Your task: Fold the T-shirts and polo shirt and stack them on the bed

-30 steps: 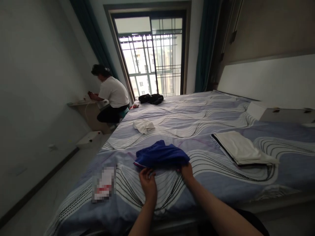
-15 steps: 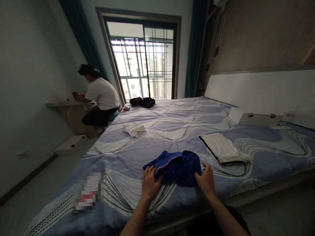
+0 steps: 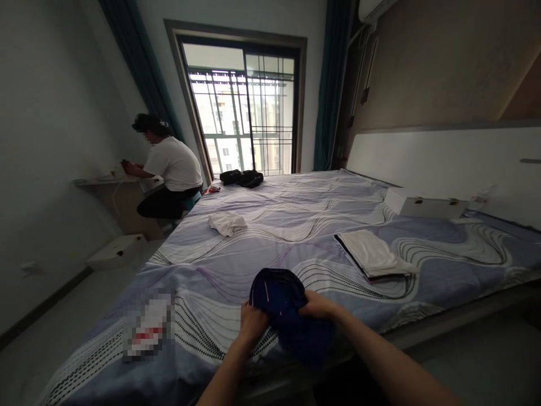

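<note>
A dark blue garment (image 3: pixel 287 316) with a thin red and white trim line hangs between my hands at the near edge of the bed. My left hand (image 3: pixel 253 322) is closed on its left side, and my right hand (image 3: pixel 316 305) grips its right side. The upper part is held up like a rounded opening, while the lower part drapes down toward me. Whether it is a shirt or another kind of garment I cannot tell. Beyond my right hand lies a folded stack of white and dark cloth (image 3: pixel 372 254).
A crumpled white cloth (image 3: pixel 228 223) and a black bundle (image 3: pixel 242 177) lie farther back on the patterned bedsheet (image 3: pixel 279 248). A blurred white-and-red item (image 3: pixel 147 330) is at near left. A white box (image 3: pixel 426 204) stands by the headboard. Another person (image 3: pixel 171 163) sits at the left.
Both hands have taken hold of the blue garment and lifted it off the sheet, drawing it nearer to me. The hands are closer together, and the view has shifted slightly.
</note>
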{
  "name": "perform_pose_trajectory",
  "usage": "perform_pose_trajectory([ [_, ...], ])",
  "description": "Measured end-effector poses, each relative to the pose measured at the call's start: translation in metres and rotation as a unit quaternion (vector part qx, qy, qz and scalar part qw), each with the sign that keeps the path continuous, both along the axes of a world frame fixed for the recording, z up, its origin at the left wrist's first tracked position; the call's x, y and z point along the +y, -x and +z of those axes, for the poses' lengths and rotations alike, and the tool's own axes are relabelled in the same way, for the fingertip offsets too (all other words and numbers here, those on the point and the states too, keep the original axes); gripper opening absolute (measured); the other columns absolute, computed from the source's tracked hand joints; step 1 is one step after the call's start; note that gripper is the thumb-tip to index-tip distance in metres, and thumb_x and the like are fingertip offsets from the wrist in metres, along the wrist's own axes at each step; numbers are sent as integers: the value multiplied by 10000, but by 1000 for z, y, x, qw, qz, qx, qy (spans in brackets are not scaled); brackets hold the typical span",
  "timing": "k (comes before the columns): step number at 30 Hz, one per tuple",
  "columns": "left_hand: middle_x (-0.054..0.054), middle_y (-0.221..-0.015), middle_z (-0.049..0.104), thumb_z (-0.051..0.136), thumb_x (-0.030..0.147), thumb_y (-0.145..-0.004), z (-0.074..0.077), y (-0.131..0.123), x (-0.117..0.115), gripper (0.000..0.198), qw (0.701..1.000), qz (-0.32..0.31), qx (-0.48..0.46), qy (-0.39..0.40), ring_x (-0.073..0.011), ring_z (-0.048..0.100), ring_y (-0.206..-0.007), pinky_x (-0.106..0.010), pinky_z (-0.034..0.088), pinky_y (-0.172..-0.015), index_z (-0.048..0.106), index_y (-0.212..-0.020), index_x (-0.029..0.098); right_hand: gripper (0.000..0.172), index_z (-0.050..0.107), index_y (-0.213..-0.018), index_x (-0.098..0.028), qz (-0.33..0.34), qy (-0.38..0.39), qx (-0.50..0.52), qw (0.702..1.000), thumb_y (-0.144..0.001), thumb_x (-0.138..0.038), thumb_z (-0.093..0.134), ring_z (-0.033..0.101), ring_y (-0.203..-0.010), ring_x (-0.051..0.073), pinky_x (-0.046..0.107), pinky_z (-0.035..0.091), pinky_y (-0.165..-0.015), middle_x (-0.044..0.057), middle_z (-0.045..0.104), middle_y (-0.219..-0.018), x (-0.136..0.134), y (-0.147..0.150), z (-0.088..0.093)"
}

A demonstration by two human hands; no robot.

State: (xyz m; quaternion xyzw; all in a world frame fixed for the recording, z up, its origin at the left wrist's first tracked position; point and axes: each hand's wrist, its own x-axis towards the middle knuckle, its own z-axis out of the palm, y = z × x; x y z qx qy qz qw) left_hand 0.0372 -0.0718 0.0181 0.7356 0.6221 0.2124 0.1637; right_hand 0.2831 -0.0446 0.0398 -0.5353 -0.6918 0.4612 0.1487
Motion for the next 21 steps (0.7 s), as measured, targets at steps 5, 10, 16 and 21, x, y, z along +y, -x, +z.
perform_pose_trajectory([
  [5,-39,-852,763,540,148,-662,37,22,-36,357,964,-114,-192,147,-201,678,-819,-285,533,-751,749,-951,149,457,744,-924,-207,85,111,88,986,-474,-149,802,643,-908,210,281,517,-807,-34,732,-926,-50,-9,3],
  [10,-13,-756,746,586,192,-610,89,77,-52,317,912,-56,-353,200,-196,660,-718,-290,538,-684,765,-868,151,339,750,-843,-173,28,142,230,962,-529,-257,849,653,-828,195,319,500,-831,-14,731,-843,-50,-36,36],
  [16,-12,-948,782,560,216,-664,101,100,11,396,964,87,-244,-52,-229,700,-905,-350,542,-885,775,-997,225,356,696,-1058,-163,-193,-99,187,958,-801,-406,656,668,-884,219,315,493,-791,48,744,-972,38,-28,65],
  [21,-65,-1212,720,498,122,-763,41,103,48,459,984,150,-15,-94,-220,650,-1130,-329,482,-993,698,-1162,226,256,667,-1068,-163,-291,-184,-80,936,-886,-322,582,661,-1013,270,339,468,-843,111,732,-1038,72,-14,34],
])
